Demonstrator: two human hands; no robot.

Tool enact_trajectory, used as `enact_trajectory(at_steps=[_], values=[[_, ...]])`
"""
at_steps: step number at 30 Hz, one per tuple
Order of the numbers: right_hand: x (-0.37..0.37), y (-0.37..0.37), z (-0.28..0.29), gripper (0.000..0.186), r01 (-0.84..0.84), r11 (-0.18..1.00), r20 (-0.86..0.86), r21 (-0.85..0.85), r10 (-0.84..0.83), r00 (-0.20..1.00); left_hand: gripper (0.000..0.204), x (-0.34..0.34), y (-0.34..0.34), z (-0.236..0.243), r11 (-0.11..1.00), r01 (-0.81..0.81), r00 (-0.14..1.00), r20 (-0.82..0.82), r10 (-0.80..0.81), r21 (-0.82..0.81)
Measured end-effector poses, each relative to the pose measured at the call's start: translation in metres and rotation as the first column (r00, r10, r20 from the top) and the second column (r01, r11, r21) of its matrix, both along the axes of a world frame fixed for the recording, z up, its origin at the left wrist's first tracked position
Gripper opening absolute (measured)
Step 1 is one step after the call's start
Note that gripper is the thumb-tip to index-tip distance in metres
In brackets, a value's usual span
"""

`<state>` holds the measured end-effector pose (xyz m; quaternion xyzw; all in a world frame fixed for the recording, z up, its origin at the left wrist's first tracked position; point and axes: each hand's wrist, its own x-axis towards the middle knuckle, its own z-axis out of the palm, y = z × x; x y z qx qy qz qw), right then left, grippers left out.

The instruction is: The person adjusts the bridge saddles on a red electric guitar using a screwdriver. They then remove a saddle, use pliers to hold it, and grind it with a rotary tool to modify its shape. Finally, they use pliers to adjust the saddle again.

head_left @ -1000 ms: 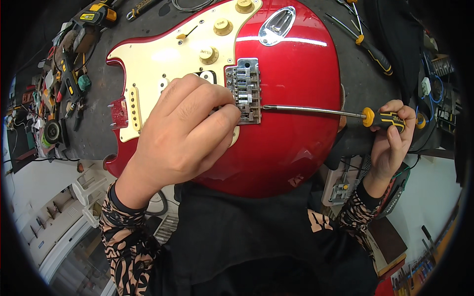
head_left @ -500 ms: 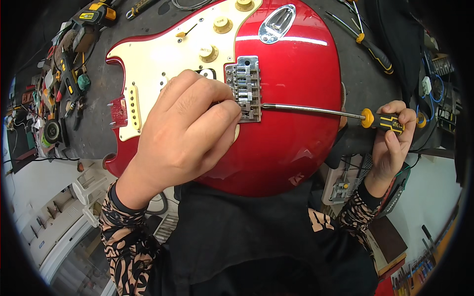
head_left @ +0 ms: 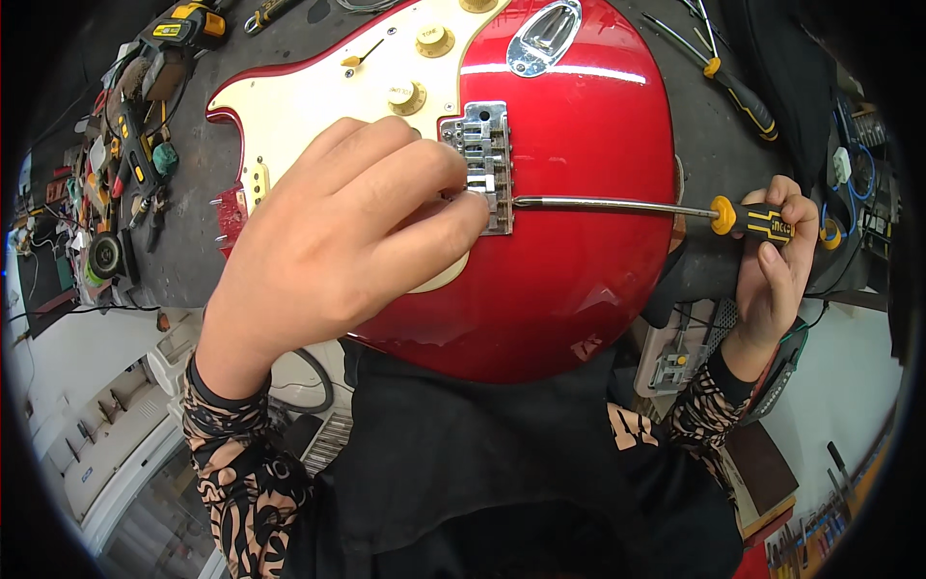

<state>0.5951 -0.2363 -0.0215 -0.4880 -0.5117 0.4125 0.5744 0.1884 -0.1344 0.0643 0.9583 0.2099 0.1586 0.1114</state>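
Observation:
A glossy red electric guitar body (head_left: 588,261) with a cream pickguard (head_left: 309,106) lies in front of me. My right hand (head_left: 776,256) is closed round the black and yellow handle of a screwdriver (head_left: 617,205). Its shaft runs left across the body, and the tip meets the rear edge of the chrome bridge (head_left: 487,154). My left hand (head_left: 347,232) is bent over the bridge's near saddles with thumb and fingers pinched together. Whatever sits between those fingertips is hidden by the hand. Two cream knobs (head_left: 434,39) (head_left: 406,95) and a switch tip (head_left: 351,61) show beyond my left hand.
Another screwdriver (head_left: 738,96) lies on the dark bench at the far right. Yellow and black power tools (head_left: 188,29) and small tools crowd the left side. A black cloth (head_left: 772,77) hangs at the right, and a black apron (head_left: 463,454) covers my lap.
My left hand has shifted slightly right and nearer, its fingers still bunched at the bridge. The right hand and screwdriver have moved slightly right, with the tip still at the bridge.

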Motion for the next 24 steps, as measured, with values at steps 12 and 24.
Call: enact_trajectory(at_steps=[12,24], values=[[0.001,0.003,0.001,0.049,-0.006,1.0,-0.005,-0.01,0.006,1.0,0.037,0.007,0.01,0.0,0.986,0.106,0.989,-0.117,-0.091,0.132],[0.003,0.002,-0.001,0.05,0.011,1.0,0.003,-0.02,-0.01,1.0,0.037,-0.005,0.004,-0.008,0.999,0.046,0.999,0.024,-0.046,0.011]])
